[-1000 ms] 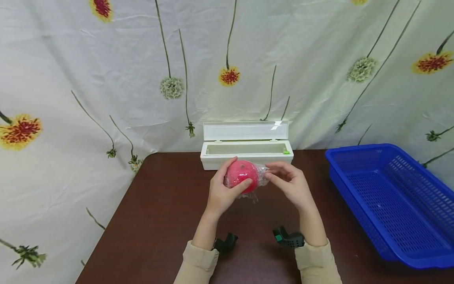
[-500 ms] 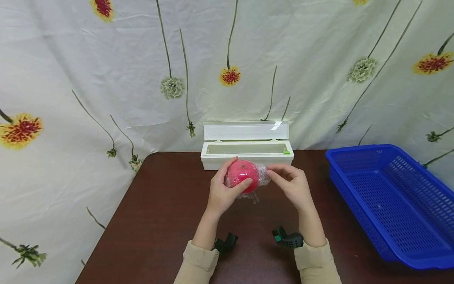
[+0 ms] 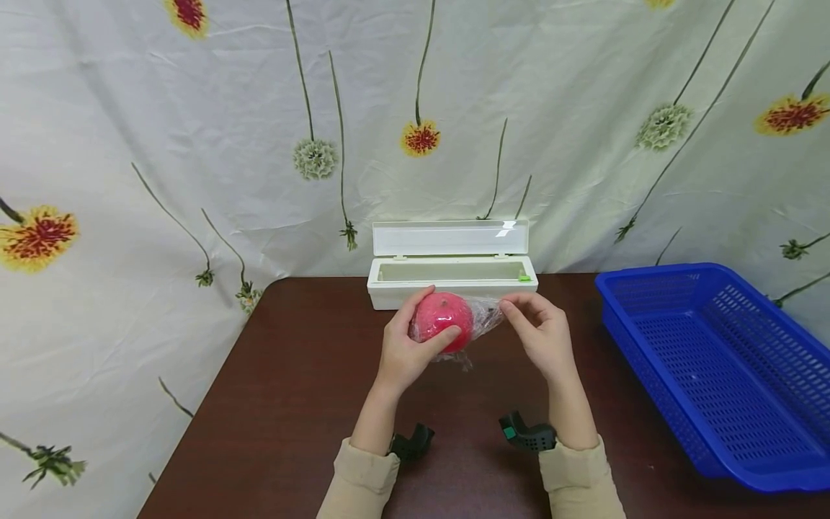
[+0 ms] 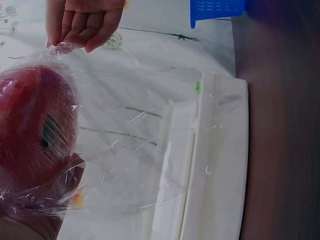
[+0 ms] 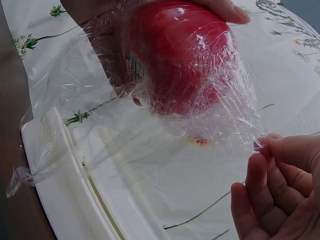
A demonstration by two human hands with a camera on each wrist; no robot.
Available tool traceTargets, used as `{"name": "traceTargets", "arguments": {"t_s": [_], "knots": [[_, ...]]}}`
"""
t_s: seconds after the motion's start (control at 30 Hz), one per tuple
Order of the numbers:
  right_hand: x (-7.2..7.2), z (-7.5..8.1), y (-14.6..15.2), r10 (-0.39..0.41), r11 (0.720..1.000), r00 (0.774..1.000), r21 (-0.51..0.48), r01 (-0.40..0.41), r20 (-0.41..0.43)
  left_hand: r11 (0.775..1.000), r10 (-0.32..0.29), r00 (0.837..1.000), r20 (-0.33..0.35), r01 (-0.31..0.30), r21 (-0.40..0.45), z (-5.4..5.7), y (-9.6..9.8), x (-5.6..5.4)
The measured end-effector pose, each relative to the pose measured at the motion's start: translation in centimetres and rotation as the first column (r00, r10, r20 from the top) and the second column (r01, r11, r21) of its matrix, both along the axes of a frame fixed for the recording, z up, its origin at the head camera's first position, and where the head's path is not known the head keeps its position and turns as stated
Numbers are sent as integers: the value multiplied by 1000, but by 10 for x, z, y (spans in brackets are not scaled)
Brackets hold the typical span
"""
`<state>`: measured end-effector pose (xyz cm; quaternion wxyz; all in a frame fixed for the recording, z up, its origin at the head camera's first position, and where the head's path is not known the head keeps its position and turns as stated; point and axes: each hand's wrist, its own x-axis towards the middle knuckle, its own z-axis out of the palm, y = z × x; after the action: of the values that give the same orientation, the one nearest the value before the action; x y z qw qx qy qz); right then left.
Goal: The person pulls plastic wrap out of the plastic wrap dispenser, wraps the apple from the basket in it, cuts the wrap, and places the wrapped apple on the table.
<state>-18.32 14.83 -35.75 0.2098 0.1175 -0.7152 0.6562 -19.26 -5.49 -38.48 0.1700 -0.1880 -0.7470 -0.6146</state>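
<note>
My left hand [image 3: 405, 353] grips a red, round fruit [image 3: 444, 316], its thumb across the near side. Clear cling film [image 3: 485, 317] covers the fruit and sticks out to its right, with a crumpled edge hanging below. Thumb and fingertips of my right hand [image 3: 543, 337] pinch the end of that film. In the right wrist view the film [image 5: 242, 117] runs taut and creased from the fruit to the pinching fingertips. A dark spot shows through the wrap on the fruit [image 4: 30, 120] in the left wrist view, where loose film spreads out beside it.
Behind the hands stands a long white box [image 3: 389, 295] with its lid [image 3: 447, 239] raised and a green slider at the right. A blue slotted basket [image 3: 661, 382] is on the right of the dark brown table [image 3: 285, 404]. Flower-printed cloth [image 3: 246, 130] hangs at the back.
My right hand has moved slightly right, away from the fruit, drawing the pinched cling film out longer. The left hand and the fruit have stayed in place.
</note>
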Motion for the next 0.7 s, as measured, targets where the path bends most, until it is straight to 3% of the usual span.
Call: {"name": "traceTargets", "arguments": {"t_s": [0.13, 0.3, 0.37, 0.53, 0.6, 0.7], "knots": [[7, 11, -4, -28, 1000, 1000, 4, 28, -2, 1000, -7, 1000, -6, 7, -4, 0, -1, 0], [8, 13, -7, -57, 998, 998, -39, 58, 11, 999, -37, 999, -20, 37, 3, 0, -1, 0], [8, 13, -7, -65, 996, 998, -55, 65, 10, 999, -43, 999, -4, 43, 4, 6, 1, 4], [-4, -4, -1, -69, 995, 998, -67, 70, 11, 999, -36, 999, 0, 36, 4, 7, 2, 5], [-9, -11, 2, -68, 995, 998, -77, 68, 7, 1000, -28, 999, -17, 28, 4, 1, 1, 1], [-9, -10, 1, -74, 993, 997, -96, 74, 3, 1000, -15, 1000, -19, 15, 0, 0, 0, 0]]}}
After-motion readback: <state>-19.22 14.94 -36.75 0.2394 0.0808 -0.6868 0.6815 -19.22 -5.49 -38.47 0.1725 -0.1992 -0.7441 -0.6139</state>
